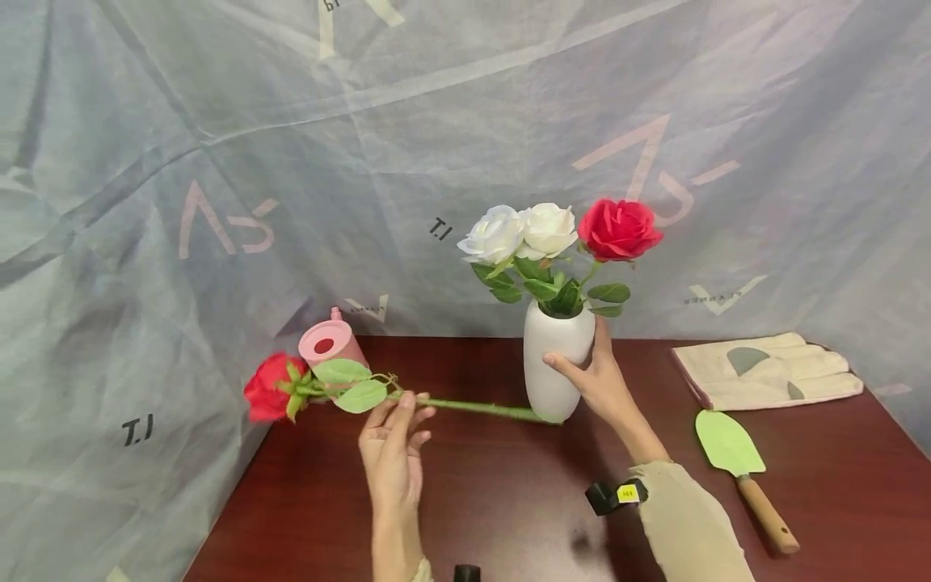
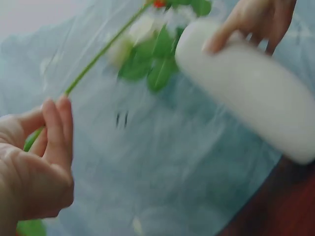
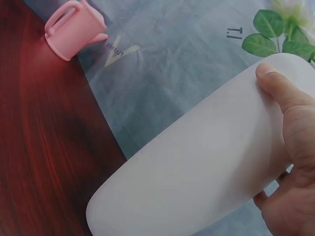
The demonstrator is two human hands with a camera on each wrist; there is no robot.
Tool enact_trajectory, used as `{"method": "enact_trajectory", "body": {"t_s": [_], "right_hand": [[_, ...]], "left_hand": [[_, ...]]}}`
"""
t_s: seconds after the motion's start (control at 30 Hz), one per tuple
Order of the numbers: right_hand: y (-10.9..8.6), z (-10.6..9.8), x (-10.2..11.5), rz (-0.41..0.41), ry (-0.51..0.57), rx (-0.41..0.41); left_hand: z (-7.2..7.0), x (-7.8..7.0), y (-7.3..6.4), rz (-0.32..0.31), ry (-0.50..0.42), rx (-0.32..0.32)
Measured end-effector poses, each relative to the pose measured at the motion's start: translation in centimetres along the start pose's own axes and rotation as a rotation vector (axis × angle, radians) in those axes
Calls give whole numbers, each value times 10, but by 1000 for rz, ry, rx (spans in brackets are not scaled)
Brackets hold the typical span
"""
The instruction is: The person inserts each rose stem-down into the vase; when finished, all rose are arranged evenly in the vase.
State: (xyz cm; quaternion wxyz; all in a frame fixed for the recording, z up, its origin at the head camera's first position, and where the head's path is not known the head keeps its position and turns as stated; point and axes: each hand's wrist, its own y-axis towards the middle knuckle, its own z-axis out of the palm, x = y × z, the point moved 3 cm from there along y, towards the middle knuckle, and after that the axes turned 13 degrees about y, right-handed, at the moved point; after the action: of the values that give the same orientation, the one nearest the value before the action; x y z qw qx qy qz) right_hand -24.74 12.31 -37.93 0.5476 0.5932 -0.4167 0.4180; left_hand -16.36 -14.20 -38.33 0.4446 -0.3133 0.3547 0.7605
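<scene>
My left hand point(image 1: 393, 444) pinches the green stem point(image 1: 480, 406) of a red rose point(image 1: 272, 388) between thumb and fingers. The rose lies nearly level in the air, bloom to the left and stem end pointing at the vase's lower part. With its thumb across the front, my right hand point(image 1: 600, 376) grips the white vase point(image 1: 549, 364) from the right side. Two white roses point(image 1: 549, 230) and another red rose point(image 1: 620, 230) stand in the vase among green leaves point(image 1: 540, 289). In the right wrist view the vase point(image 3: 197, 157) fills the middle, under my right hand point(image 3: 300, 132).
A pink watering can point(image 1: 342, 346) stands at the table's back left, behind the held rose. To the right lie a cream work glove point(image 1: 778, 372) and a green trowel point(image 1: 730, 443) with a wooden handle. A grey printed cloth point(image 1: 407, 162) hangs behind the dark red-brown table point(image 1: 509, 501).
</scene>
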Motion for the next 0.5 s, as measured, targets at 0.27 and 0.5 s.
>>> {"method": "enact_trajectory", "body": {"t_s": [0.27, 0.5], "right_hand": [[4, -6, -27, 13, 3, -12], [6, -5, -26, -7, 2, -14]], "left_hand": [[49, -7, 17, 173, 274, -169], [72, -8, 32, 284, 521, -120]]}}
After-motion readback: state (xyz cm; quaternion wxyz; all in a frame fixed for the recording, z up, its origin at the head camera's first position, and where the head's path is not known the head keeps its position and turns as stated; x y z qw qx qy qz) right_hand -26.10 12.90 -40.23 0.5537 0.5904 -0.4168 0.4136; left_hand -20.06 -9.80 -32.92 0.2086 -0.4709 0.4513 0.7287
